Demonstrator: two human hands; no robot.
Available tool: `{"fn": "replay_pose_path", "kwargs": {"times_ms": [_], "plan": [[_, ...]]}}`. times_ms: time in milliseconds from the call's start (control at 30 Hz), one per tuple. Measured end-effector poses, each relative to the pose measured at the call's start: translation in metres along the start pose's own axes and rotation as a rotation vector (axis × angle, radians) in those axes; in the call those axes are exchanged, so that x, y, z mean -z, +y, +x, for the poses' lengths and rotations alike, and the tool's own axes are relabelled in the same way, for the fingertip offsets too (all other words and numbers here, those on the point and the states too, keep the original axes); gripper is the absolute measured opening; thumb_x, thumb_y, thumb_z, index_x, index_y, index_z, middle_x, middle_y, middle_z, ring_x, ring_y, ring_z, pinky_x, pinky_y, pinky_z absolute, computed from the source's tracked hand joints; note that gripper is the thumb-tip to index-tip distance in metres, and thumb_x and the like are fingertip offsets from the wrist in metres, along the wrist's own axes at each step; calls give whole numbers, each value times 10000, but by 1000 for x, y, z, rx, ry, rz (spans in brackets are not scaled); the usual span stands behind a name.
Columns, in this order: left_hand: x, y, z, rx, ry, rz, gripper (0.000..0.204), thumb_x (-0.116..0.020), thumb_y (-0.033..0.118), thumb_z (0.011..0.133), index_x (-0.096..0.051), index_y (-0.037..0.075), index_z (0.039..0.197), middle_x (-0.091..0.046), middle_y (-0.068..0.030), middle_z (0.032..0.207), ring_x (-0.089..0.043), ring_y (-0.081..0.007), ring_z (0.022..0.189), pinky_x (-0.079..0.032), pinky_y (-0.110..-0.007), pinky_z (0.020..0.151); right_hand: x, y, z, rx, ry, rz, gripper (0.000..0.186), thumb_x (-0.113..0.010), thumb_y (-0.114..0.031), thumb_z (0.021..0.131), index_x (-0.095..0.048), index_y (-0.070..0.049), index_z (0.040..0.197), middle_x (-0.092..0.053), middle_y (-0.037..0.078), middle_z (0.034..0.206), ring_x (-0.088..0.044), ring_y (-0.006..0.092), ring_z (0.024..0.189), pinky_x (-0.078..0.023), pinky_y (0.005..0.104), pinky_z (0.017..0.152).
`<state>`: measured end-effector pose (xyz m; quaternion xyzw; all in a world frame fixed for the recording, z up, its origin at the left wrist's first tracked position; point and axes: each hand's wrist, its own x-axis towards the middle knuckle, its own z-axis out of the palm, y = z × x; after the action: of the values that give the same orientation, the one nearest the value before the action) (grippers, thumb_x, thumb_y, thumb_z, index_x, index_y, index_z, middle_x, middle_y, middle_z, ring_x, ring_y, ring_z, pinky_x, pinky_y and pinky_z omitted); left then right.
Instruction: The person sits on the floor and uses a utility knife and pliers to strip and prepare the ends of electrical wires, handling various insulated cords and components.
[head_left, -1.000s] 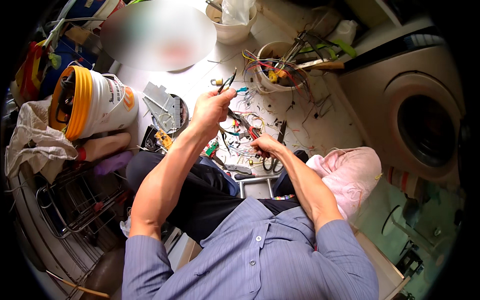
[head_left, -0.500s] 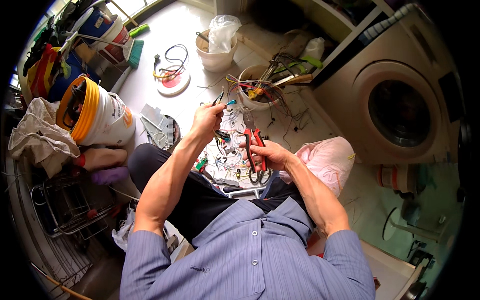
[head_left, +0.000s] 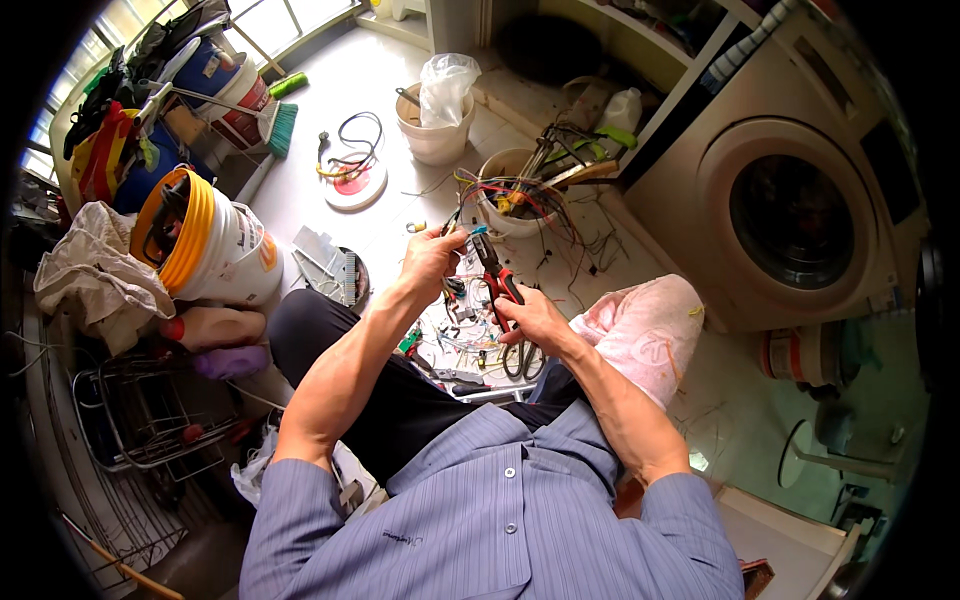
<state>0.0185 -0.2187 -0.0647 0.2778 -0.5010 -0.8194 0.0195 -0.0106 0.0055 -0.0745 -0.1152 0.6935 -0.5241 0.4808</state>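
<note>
My left hand (head_left: pixel 430 262) is closed in a pinch on a wire, with a small blue connector (head_left: pixel 479 231) showing just past the fingertips. My right hand (head_left: pixel 538 318) grips a pair of pliers (head_left: pixel 503 287) by the red-and-black handles. The plier jaws are up against the blue connector; whether they bite on it is too small to tell. Between my legs lies a litter of cut wires and small electrical parts (head_left: pixel 462 328). Black-handled scissors (head_left: pixel 520 360) rest there, below my right hand.
Beyond my hands stands a tub of tangled wires (head_left: pixel 515 220), with a white bucket (head_left: pixel 437 138) behind it. A coiled cable lies on a round lid (head_left: pixel 355 188). A yellow-rimmed bucket (head_left: pixel 232 250) is at left, a washing machine (head_left: pixel 740 240) at right. Pink cloth (head_left: pixel 650 335) covers my right knee.
The pliers have moved up and left, so their jaws meet the blue connector, and their handles have drawn closer together. My left hand has shifted slightly right and lower.
</note>
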Motion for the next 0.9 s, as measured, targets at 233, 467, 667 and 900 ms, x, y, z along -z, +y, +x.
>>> {"fn": "replay_pose_path", "kwargs": {"times_ms": [233, 467, 667, 900], "plan": [[-3, -12, -2, -54, 82, 83, 81, -685, 111, 858, -645, 71, 800, -561, 25, 648, -414, -50, 490, -293, -230, 439, -13, -3, 5, 3, 119, -73, 349, -587, -256, 976, -570, 14, 1195, -592, 69, 1002, -596, 161, 849, -611, 322, 639], [-14, -20, -8, -8, 68, 126, 81, -720, 123, 819, -684, 50, 824, -573, 21, 640, -433, -52, 504, -298, -246, 453, -20, -5, 10, 36, 204, -41, 351, -596, -277, 923, -585, 23, 1104, -603, 70, 797, -618, 177, 688, -565, 335, 585], [-16, -18, -9, -1, 64, 158, 106, -705, 94, 847, -631, 55, 782, -526, 16, 606, -370, -47, 433, -242, -231, 401, -15, 13, 24, 184, 291, -329, 307, -604, -270, 907, -592, -4, 1059, -598, 57, 681, -616, 185, 631, -473, 348, 553], [-18, -17, -6, 16, 30, 200, 113, -699, 82, 851, -633, 54, 764, -503, 37, 581, -355, -42, 424, -227, -239, 392, -13, 11, 18, -2, 23, 235, 184, -587, -229, 936, -514, -76, 863, -504, 12, 634, -488, 135, 493, -395, 311, 439]]}}
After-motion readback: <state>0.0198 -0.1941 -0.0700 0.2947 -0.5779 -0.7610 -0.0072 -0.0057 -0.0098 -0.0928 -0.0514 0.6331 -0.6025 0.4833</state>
